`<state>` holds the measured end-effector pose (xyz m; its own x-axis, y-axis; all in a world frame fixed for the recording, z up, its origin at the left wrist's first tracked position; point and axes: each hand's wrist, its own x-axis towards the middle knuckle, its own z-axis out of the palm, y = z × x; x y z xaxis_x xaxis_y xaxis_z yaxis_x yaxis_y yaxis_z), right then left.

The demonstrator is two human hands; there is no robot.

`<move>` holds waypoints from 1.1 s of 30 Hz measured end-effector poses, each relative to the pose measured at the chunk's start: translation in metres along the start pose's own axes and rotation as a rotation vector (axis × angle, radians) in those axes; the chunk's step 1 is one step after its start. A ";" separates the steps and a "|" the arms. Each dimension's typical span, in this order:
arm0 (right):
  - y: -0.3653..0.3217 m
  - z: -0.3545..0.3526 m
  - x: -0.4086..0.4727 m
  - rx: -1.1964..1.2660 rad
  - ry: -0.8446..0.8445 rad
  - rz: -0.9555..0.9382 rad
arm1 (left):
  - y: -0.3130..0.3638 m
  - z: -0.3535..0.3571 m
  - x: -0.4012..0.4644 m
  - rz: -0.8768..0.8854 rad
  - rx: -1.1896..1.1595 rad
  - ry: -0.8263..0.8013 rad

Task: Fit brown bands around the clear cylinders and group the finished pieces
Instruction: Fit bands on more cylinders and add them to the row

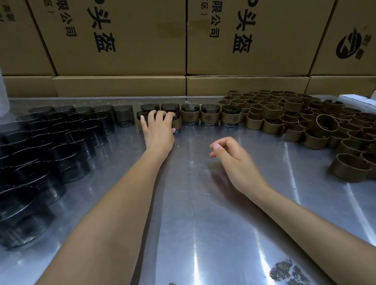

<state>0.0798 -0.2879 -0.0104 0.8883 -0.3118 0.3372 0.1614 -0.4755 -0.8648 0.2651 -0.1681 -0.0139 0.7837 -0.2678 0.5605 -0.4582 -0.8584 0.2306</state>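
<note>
At the upper middle of the frame, the left hand (158, 127) grips a banded cylinder (175, 121) from above, probably to set it into the finished row (209, 115). The right hand (233, 159) hovers empty, fingers loosely curled, toward the brown bands (311, 119) at right.

left hand (158, 130) gripped a banded cylinder (160, 122) mid-frame | right hand (233, 162) hovered empty, fingers curled | loose bands (311, 119) heaped right

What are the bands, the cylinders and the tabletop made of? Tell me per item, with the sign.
Brown bands: probably cardboard or kraft paper, matte; dull, thin-walled.
Clear cylinders: see-through smoky tint with bright rims; glass or plastic, cannot tell.
Tabletop: likely stainless steel, brushed; streaky glare, blurred reflections.
</note>
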 end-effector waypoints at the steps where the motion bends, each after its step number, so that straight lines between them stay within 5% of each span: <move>1: 0.000 0.000 0.000 0.001 0.000 0.000 | 0.000 0.000 0.001 0.002 -0.012 -0.010; 10: 0.000 0.000 0.001 -0.009 -0.007 0.015 | 0.000 0.000 0.002 0.035 -0.123 -0.045; 18: 0.000 -0.002 0.000 -0.008 0.002 0.022 | -0.037 -0.013 0.012 -0.238 -0.318 0.246; 22: 0.002 -0.002 0.001 -0.015 -0.001 0.036 | -0.076 -0.015 0.016 -0.341 -0.260 0.159; 27: 0.003 -0.002 0.003 -0.020 -0.006 0.045 | -0.092 -0.012 0.018 -0.220 -0.029 -0.038; 33: 0.003 -0.002 0.003 -0.017 -0.005 0.049 | -0.091 -0.013 0.016 -0.225 0.052 -0.094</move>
<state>0.0818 -0.2912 -0.0111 0.8971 -0.3307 0.2929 0.1105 -0.4740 -0.8736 0.3140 -0.0887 -0.0155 0.9002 -0.1049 0.4226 -0.2476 -0.9216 0.2988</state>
